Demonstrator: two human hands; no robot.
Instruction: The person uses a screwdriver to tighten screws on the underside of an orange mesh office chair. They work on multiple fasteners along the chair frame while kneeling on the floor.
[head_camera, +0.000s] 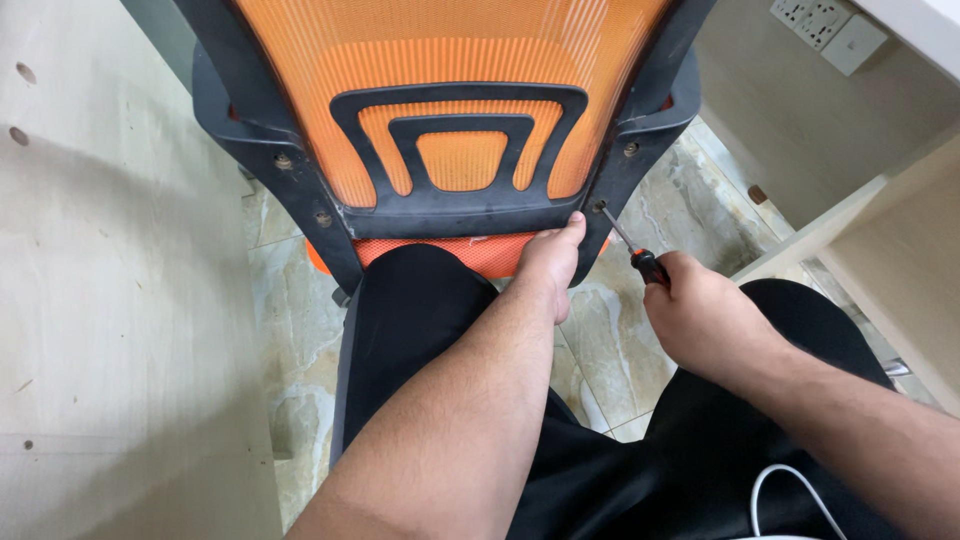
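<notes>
Forearms in front of us lead to the work: our left hand (552, 258) presses its fingers against the lower right edge of the chair's black backrest frame (455, 215), gripping nothing, just bracing. Our right hand (705, 320) is clenched around the screwdriver (640, 257), its tip seated in the screw (600, 207) at the frame's lower right corner. We keep the shaft in line with the screw and push firmly while turning.
</notes>
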